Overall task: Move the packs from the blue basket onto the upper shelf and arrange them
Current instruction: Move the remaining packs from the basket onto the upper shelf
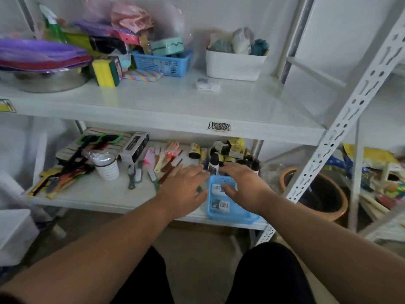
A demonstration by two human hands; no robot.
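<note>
White metal shelving unit (166,110) standing against a plain white wall (230,14), daylight falling softly across it. Perforated white upright (341,128) slanting along the unit's right side. Brown glazed pot (324,194) sitting on the floor right of the unit. Beige floor (197,249) lying below the unit. Second rack (383,172) showing beyond the pot, blurred.

Soft, even daylight, fairly bright on the upper shelf (175,99), which shows a pale sheen — no hard glare. The lower shelf (98,194) lies in its shade, dimmer. The whole frame is soft and smeared, worst at the right edge. Wide-angle bending tilts the upright post (341,119) — straight lines bow near the borders.
</note>
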